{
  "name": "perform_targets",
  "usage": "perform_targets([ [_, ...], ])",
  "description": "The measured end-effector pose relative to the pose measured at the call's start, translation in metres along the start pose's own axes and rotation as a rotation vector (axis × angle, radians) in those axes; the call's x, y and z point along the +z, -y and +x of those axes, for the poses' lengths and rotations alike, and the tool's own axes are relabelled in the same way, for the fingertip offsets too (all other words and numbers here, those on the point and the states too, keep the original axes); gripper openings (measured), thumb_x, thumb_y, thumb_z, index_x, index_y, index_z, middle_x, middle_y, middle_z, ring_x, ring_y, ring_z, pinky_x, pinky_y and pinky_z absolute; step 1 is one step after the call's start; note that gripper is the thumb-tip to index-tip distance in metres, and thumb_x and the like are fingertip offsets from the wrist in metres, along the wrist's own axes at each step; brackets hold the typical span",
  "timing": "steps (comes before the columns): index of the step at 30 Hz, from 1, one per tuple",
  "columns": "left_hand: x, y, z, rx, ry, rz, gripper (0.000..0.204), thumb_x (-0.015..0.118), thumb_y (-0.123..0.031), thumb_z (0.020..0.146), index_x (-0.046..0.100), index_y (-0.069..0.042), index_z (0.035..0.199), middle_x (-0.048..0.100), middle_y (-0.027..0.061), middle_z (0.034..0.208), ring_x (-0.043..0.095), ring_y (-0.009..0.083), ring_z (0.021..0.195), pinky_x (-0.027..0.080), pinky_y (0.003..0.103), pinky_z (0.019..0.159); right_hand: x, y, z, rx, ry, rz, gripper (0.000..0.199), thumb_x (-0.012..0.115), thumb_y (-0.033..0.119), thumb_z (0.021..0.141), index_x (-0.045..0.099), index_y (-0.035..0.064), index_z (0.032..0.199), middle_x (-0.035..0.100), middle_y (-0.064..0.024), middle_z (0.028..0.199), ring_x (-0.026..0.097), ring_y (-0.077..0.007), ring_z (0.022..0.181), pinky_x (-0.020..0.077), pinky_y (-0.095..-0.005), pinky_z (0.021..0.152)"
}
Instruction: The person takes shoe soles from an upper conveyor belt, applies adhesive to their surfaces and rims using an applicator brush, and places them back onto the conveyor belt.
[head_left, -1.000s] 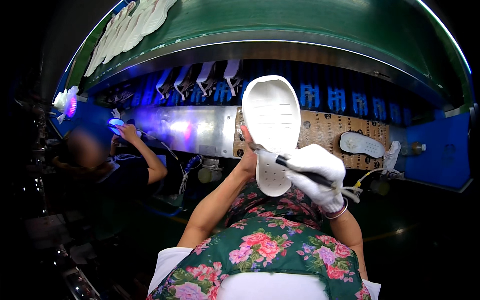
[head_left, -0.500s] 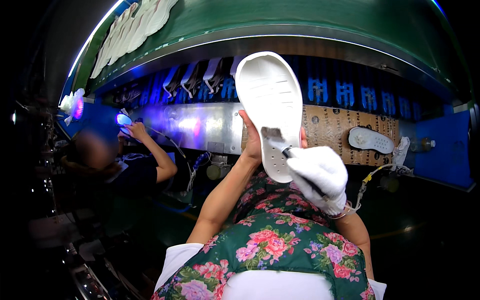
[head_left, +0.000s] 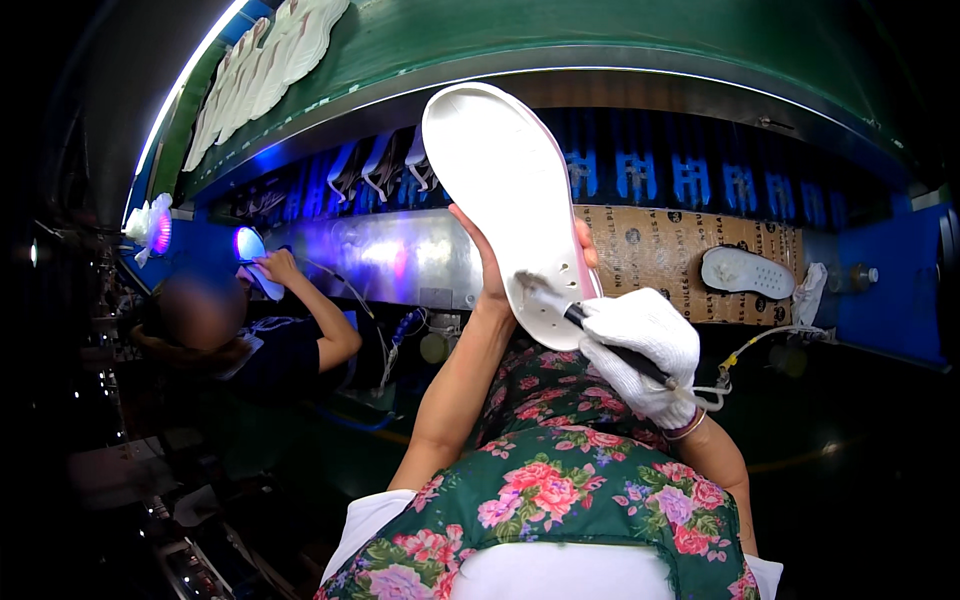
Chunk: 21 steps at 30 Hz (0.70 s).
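A white shoe sole (head_left: pixel 495 170) is held up in front of me, its wide toe end tilted to the far left. My left hand (head_left: pixel 490 270) grips it from beneath, with fingers showing along both edges. In a white knit glove, my right hand (head_left: pixel 650 345) is closed around the dark handle of a brush (head_left: pixel 545 292). The brush's flat bristles rest on the inner face of the sole, near the holes at its narrow end. A pale hose (head_left: pixel 715 400) runs by the gloved wrist; whether it joins the brush I cannot tell.
Beyond my hands, a second sole (head_left: pixel 750 273) lies on cardboard (head_left: pixel 650 290), beside a white cloth (head_left: pixel 810 293) and a bottle (head_left: pixel 862 277). Several white shoe pieces (head_left: pixel 275 85) lie on the green surface. At left, a co-worker's hand (head_left: pixel 278 266) holds a sole under purple light.
The sole has shifted left and slightly up, and its face has turned. The brush has slid down toward the narrow end. The co-worker's sole now shows more of its length.
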<state>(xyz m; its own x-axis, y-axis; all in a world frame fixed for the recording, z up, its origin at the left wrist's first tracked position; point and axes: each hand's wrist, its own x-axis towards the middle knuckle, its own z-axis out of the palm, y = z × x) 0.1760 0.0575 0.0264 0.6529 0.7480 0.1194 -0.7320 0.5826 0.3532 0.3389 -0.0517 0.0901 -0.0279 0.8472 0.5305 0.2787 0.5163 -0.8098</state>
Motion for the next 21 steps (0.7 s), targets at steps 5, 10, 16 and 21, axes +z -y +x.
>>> perform_targets([
  [5, -0.001, -0.003, 0.003, -0.019, -0.061, 0.022, 0.122, 0.023, -0.1, 0.067, 0.049, 0.002, 0.128, 0.062, 0.024, 0.101, 0.067, 0.0359, 0.088, 0.058, 0.05, 0.068, 0.005, -0.003, -0.005, -0.161, 0.104, -0.079, 0.023, 0.08, 0.0, 0.074, 0.073, 0.0044, 0.095, 0.074, -0.0117, 0.097, 0.07, -0.0243, 0.082, 0.0542, -0.0344, 0.073],
  [10, -0.001, -0.006, 0.007, 0.006, -0.067, 0.054, 0.121, 0.024, -0.1, 0.067, 0.048, 0.001, 0.129, 0.063, 0.0239, 0.1, 0.068, 0.0354, 0.084, 0.059, 0.048, 0.067, -0.001, -0.006, -0.004, 0.053, 0.012, 0.081, 0.022, 0.08, 0.001, 0.074, 0.073, 0.0049, 0.095, 0.074, -0.011, 0.096, 0.07, -0.0245, 0.083, 0.0542, -0.0345, 0.074],
  [16, -0.003, -0.009, 0.014, 0.028, 0.008, 0.089, 0.121, 0.023, -0.1, 0.066, 0.046, -0.001, 0.133, 0.063, 0.0243, 0.1, 0.068, 0.0351, 0.081, 0.059, 0.047, 0.065, 0.001, -0.008, -0.008, -0.002, 0.119, 0.139, 0.024, 0.081, 0.003, 0.072, 0.073, 0.0049, 0.095, 0.073, -0.0109, 0.094, 0.07, -0.0244, 0.082, 0.0543, -0.0347, 0.072],
  [21, -0.003, -0.015, 0.014, -0.054, 0.009, 0.11, 0.12, 0.035, -0.1, 0.065, 0.047, -0.002, 0.132, 0.06, 0.0246, 0.096, 0.065, 0.0384, 0.078, 0.055, 0.049, 0.064, 0.001, -0.007, -0.004, -0.069, 0.022, -0.071, 0.022, 0.079, 0.002, 0.075, 0.074, 0.0053, 0.096, 0.073, -0.0103, 0.092, 0.07, -0.0247, 0.079, 0.0547, -0.034, 0.07],
])
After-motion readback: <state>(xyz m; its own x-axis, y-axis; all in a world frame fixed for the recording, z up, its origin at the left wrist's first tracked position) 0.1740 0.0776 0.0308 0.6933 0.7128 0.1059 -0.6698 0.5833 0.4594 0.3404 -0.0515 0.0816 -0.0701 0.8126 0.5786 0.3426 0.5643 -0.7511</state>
